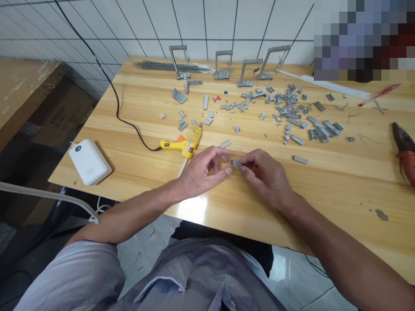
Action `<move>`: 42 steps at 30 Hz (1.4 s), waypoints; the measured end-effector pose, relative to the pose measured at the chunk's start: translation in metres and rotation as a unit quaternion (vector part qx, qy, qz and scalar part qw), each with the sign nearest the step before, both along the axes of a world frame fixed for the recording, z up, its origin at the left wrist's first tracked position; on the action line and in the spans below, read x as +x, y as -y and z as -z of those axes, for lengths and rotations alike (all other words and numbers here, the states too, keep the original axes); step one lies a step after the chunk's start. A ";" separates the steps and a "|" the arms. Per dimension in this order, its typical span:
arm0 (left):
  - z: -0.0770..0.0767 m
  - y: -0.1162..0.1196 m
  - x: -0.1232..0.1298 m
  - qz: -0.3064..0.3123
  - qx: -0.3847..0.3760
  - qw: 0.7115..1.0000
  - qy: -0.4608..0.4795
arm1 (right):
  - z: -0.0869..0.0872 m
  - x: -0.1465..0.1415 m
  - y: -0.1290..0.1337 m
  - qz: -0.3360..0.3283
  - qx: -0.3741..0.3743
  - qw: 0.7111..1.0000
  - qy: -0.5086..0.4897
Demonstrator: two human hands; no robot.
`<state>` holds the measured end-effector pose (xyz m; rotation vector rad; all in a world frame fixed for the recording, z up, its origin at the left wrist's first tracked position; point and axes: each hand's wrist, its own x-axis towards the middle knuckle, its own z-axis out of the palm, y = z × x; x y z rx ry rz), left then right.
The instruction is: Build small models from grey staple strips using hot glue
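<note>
Between the thumb and fingers of my right hand (264, 177) is a small grey metal-looking piece (237, 163), its free end pointing left. My left hand (207, 170) is just to the left, thumb and fingers apart with nothing between them, close to that end. A yellow glue gun (186, 144) lies beyond my left wrist, nozzle away from me. A thin grey strip (225, 143) rests behind my left fingers. Farther back is a pile of small grey pieces (290, 103), and a single flat grey piece (300, 159) lies right of my right hand.
Several grey frames stand along the back, one of them an upright frame (223, 65). Thin rods (171, 66) lie beside them. A white power bank (90, 162) sits at the left, pliers (405, 151) at the right. A black cable (118, 103) crosses the table's left side. A red pen (379, 95) lies back right.
</note>
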<state>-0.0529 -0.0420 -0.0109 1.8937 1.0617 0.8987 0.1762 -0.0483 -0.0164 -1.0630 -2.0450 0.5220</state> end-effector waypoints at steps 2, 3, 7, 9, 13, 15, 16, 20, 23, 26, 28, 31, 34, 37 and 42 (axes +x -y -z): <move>-0.002 0.001 0.001 -0.006 -0.084 0.996 0.042 | -0.002 -0.002 0.001 0.003 0.001 1.000 -0.014; -0.003 0.000 0.001 -0.005 -0.115 0.991 0.063 | -0.003 -0.002 0.002 0.005 0.005 1.000 -0.019; -0.004 -0.002 0.003 0.022 -0.187 0.974 0.126 | -0.006 -0.004 0.005 0.001 0.028 0.999 -0.022; -0.004 -0.002 0.004 0.032 -0.194 0.971 0.136 | -0.007 -0.005 0.006 -0.008 0.034 0.999 -0.019; -0.004 0.000 0.005 0.031 -0.171 0.974 0.146 | -0.006 -0.006 0.007 -0.020 0.035 0.999 -0.024; -0.005 0.002 0.006 0.034 -0.170 0.973 0.151 | -0.006 -0.007 0.007 -0.018 0.031 0.999 -0.027; -0.005 0.002 0.006 0.035 -0.170 0.973 0.153 | -0.006 -0.007 0.007 -0.016 0.029 0.999 -0.027; -0.005 0.002 0.007 0.037 -0.134 0.978 0.154 | -0.006 -0.008 0.007 -0.014 0.040 0.999 -0.026; -0.003 0.000 0.007 0.043 -0.075 0.985 0.147 | -0.006 -0.008 0.007 -0.010 0.050 0.999 -0.016; 0.002 -0.002 0.006 0.052 -0.011 0.988 0.142 | -0.004 -0.007 0.008 -0.006 0.052 0.999 -0.011; 0.006 -0.003 0.006 0.053 0.020 0.989 0.138 | -0.003 -0.007 0.008 -0.007 0.058 0.998 -0.014; 0.009 -0.003 0.005 0.050 0.042 0.989 0.131 | -0.001 -0.007 0.008 -0.013 0.072 0.997 -0.021; 0.009 -0.002 0.005 0.049 0.042 0.989 0.131 | -0.001 -0.008 0.009 -0.018 0.078 0.997 -0.021; 0.007 -0.001 0.005 0.045 0.033 0.989 0.136 | -0.001 -0.008 0.009 -0.020 0.079 0.996 -0.025; 0.004 -0.001 0.004 0.051 -0.036 0.985 0.160 | -0.003 -0.008 0.010 -0.019 0.064 0.997 -0.030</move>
